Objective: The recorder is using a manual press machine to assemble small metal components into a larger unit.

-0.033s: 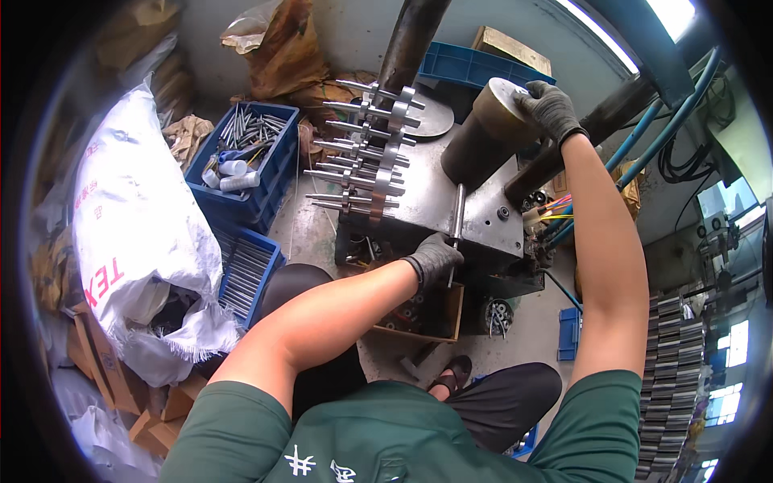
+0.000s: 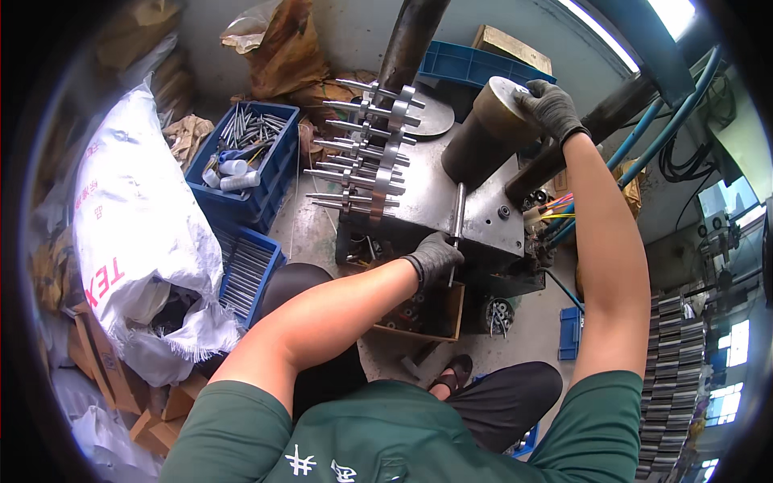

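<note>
The left hand (image 2: 437,256), in a dark grey glove, curls its fingers around the near part of a metal rod (image 2: 458,213) at the front edge of a machine block (image 2: 487,221). The right hand (image 2: 551,113), gloved alike, lies over the top rim of a thick dark cylinder (image 2: 483,133), its fingers bent onto the pale round end face; whether they pinch anything there I cannot tell.

The rod lies over the block's front part, its long axis running away from the person, tilted slightly rightward at the far end. That far end points at the foot of the cylinder; the near end juts out below the left hand, past the block's edge. The rod is straight, slim and silvery, with a bright sheen, thicker on the far side of the hand and thinner on the near side, with a small collar just beside the fingers.

To the left on the block, a row of similar stepped shafts (image 2: 374,153) lies crosswise in a notched holder. Below the block's front is a wooden box (image 2: 456,312) of small parts, with a round container (image 2: 489,318) of metal pieces beside it. Farther left are a blue crate (image 2: 241,201) of loose rods, a lower blue tray (image 2: 272,270) of aligned ones, and a white woven sack (image 2: 145,209).
</note>
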Motion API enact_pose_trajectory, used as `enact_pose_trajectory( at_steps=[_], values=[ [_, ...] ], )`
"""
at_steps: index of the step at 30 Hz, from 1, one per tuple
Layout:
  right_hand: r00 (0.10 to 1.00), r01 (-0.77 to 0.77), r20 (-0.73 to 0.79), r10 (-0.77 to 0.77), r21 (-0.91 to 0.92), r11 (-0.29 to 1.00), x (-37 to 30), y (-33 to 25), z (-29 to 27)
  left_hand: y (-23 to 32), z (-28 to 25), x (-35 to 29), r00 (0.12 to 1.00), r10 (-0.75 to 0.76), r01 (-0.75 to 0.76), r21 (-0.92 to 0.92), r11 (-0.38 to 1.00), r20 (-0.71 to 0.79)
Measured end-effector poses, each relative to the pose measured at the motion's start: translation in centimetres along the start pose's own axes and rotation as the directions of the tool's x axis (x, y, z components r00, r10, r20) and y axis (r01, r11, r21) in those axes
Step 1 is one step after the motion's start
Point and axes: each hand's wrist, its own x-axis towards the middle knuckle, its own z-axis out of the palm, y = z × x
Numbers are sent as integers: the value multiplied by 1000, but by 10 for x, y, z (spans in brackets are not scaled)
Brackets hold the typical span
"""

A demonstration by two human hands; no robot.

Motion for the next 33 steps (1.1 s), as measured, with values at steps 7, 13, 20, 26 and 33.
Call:
enact_pose_trajectory(
  at_steps=[7,13,20,26,33],
  values=[
    [976,214,-44,-214,-18,977,-81,15,-48,10,-6,-10,990,0,6,-43,999,139],
    [959,172,233,-164,-15,985,-241,59,-100,12,-2,-22,982,8,27,-179,984,191],
    [897,98,440,41,-288,953,-402,79,-148,10,3,-45,870,459,-474,53,879,181],
    [993,-88,-92,69,-221,971,-445,75,-128,36,20,-51,744,657,-668,92,739,124],
    [883,-112,-469,-6,-223,968,-369,97,-138,173,4,-11,324,942,-946,32,323,83]
  ],
)
